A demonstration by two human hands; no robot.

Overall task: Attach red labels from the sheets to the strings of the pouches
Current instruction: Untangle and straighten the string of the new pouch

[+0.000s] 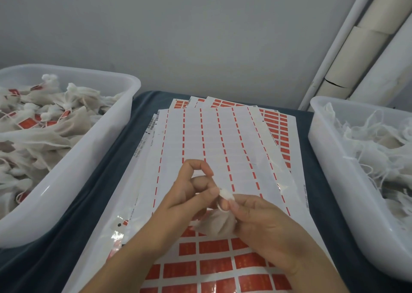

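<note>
Holding one small white pouch [217,224] above the near label sheets [223,268], both hands meet at mid-counter. Right hand [260,226]: fingers curled, pinching the pouch's gathered neck. Left hand [191,192]: thumb and fingertips pinching the tuft at the pouch top, forefinger arched. Left tub [73,170]: labelled pouches. Right tub [334,177]: unlabelled pouches. Stripped sheets [211,141] lie further back on the blue-covered counter [107,181].
</note>
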